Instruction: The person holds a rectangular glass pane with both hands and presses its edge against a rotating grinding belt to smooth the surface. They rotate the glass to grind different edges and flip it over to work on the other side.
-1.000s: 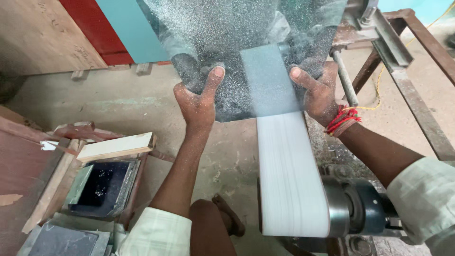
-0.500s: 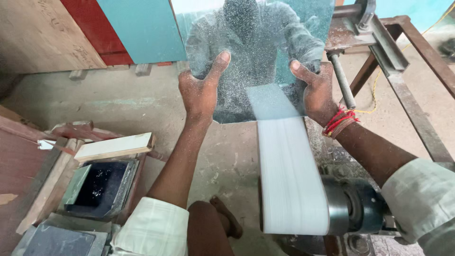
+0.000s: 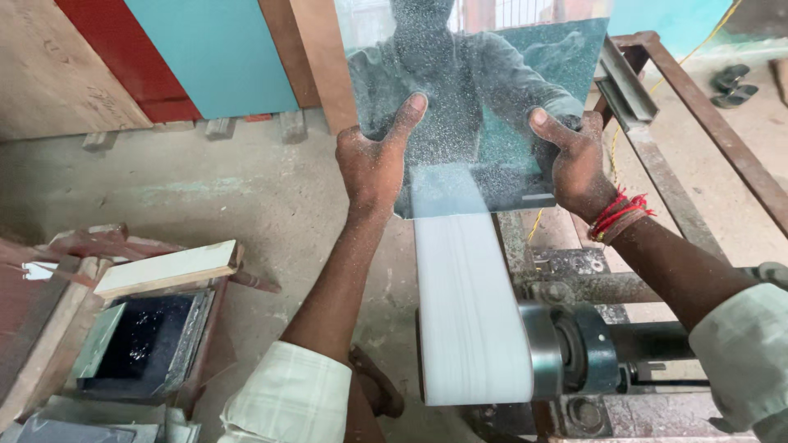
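Note:
I hold a dusty rectangular mirror pane (image 3: 476, 98) upright in front of me, above the far end of a white sanding belt (image 3: 468, 295). My left hand (image 3: 373, 160) grips its left edge, thumb up along the face. My right hand (image 3: 574, 160) clasps the right edge, with red threads at the wrist. The pane reflects a person's torso and arms. Its lower edge hangs just over the belt; I cannot tell whether they touch.
The belt runs over a grey drum (image 3: 566, 349) on a rusty metal frame (image 3: 698, 115). A wooden box of glass pieces (image 3: 139, 344) with a pale board (image 3: 168, 267) sits at lower left. Red, teal and wood panels (image 3: 205, 49) lean behind. Sandals (image 3: 730, 82) lie far right.
The pane has been raised and tilted more upright, away from the belt. Both hands rose with it, and the reflection of a person now fills its face.

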